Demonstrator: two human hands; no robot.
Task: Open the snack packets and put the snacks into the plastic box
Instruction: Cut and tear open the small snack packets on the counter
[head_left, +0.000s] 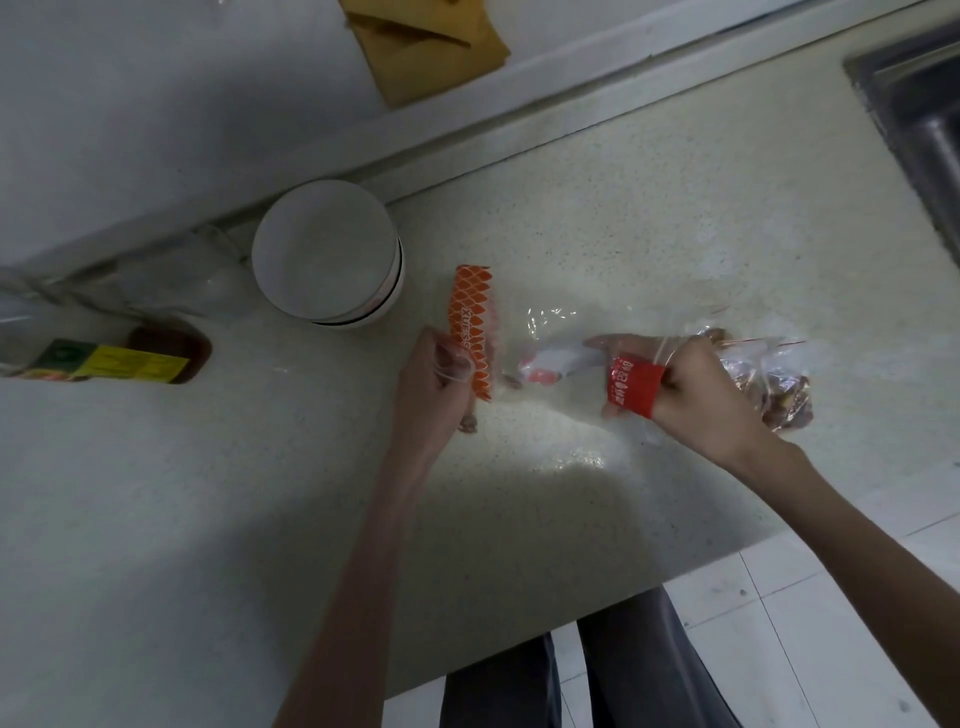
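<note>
My left hand grips an orange snack packet with a white net pattern, held upright just above the countertop. A brown piece of snack shows below that fist. My right hand pinches a small red packet with white print. A round white plastic box stands open behind the left hand, against the wall. Between my hands lies a clear wrapper with a white and red label. A clear bag of brown snacks lies right behind my right hand.
A bottle with a green and yellow label lies on its side at the far left. The steel sink is at the top right corner. A yellow-brown cloth hangs on the wall. The counter's front edge runs near my legs.
</note>
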